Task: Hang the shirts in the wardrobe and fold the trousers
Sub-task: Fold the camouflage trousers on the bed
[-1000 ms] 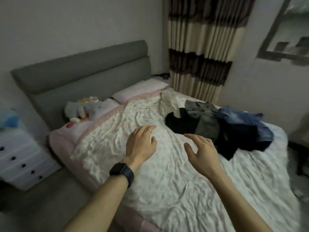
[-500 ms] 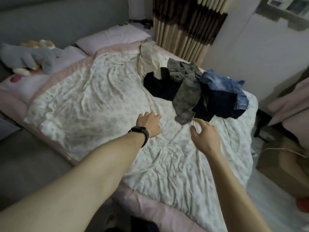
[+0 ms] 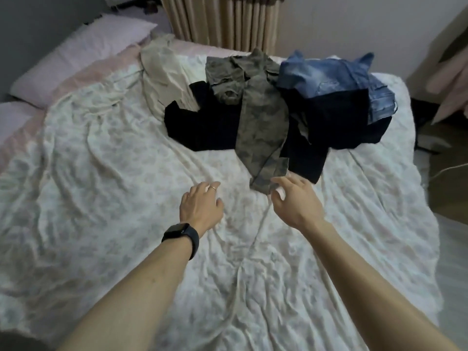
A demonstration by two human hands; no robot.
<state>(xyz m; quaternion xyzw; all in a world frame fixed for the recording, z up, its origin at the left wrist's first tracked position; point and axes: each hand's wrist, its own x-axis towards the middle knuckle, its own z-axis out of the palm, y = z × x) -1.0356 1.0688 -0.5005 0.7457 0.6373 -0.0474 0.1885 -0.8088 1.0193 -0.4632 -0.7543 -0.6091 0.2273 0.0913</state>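
A heap of clothes lies on the far half of the bed point(image 3: 106, 188). It holds a beige garment point(image 3: 162, 72), a black garment point(image 3: 202, 127), grey-green camouflage trousers point(image 3: 263, 122), a dark navy garment point(image 3: 336, 122) and blue denim point(image 3: 329, 74). One camouflage leg trails toward me. My right hand point(image 3: 295, 201) is open, its fingertips at the hem of that leg, holding nothing. My left hand point(image 3: 201, 206), with a ring and a black watch, hovers open over the sheet just left of the hem.
Two pale pillows point(image 3: 76, 54) lie at the bed's upper left. Striped curtains point(image 3: 228, 21) hang behind the bed. Bare floor and a pink cloth-covered object point(image 3: 453, 79) are at the right edge. The wardrobe is out of view.
The view has come closer and tilted down over the bed. Both hands have reached forward toward the clothes, and my right hand has arrived at the camouflage trouser hem.
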